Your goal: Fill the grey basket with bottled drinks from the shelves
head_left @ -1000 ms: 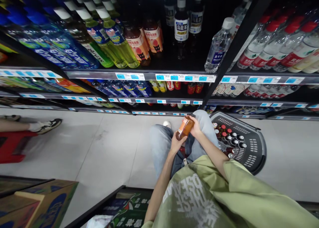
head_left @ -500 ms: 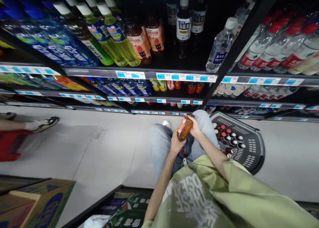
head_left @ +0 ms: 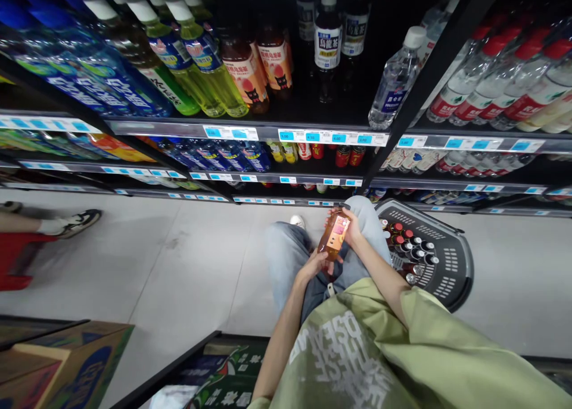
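Shelves (head_left: 268, 133) of drinks take up the whole top half, same stock as half a second ago, left end just nudged over a bit in view. Pale floor (head_left: 201, 266) below looks the same too. Jeans (head_left: 286, 260) bent at the knees, no real shift there. Grey basket (head_left: 469, 266) sits on the floor beside the right knee, and the capped bottles (head_left: 417, 254) in it look untouched. The brown bottle (head_left: 330, 241) is up over the lap, and it's been rolled. Left hand (head_left: 315, 267) has slipped a bit lower, thumb on the base end, fingers tucked underneath. Right hand (head_left: 353, 227) has its fingers wrapped round the bottle nearer the top end. The orange label (head_left: 338, 233) was turned off to the left; now it faces the camera.
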{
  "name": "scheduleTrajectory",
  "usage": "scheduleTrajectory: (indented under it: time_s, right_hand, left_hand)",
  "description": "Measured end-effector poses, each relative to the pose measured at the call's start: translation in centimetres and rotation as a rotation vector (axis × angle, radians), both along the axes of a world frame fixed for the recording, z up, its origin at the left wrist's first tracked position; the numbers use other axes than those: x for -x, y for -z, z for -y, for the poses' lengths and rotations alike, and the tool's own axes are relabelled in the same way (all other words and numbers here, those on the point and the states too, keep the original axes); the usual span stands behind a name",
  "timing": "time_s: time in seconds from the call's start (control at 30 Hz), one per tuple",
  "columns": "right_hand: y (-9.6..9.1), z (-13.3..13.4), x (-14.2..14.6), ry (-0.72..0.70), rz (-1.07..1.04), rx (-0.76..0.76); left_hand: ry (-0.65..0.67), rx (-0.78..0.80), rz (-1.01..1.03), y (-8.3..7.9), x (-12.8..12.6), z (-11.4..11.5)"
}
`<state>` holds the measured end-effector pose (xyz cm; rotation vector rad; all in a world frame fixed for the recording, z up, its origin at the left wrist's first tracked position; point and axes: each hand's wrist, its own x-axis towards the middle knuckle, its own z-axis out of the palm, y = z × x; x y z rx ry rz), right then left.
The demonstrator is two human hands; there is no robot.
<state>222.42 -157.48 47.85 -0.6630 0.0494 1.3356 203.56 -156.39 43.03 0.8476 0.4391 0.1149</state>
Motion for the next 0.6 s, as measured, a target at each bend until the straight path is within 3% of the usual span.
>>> scheduleTrajectory:
  time_s: [0.13,0.23,0.43,0.6]
  right_hand:
    - [0.4,-0.2,-0.2,0.046,-0.004,0.021]
    - [0.8,-0.6,-0.3,0.117,-0.012,0.063]
    - [1.9,-1.1,0.0,0.157,0.027,0.132]
    - [2.7,-1.3,0.2,0.114,0.106,0.17]
  left_hand:
    - [-0.062,-0.051,-0.073,-0.1,-0.4,0.0]
    - [-0.197,-0.143,-0.177,0.0,-0.8,-0.1]
    - [-0.489,-0.516,-0.441,0.7,-1.5,-0.2]
    - [-0.482,-0.794,-0.57,0.2,-1.3,-0.3]
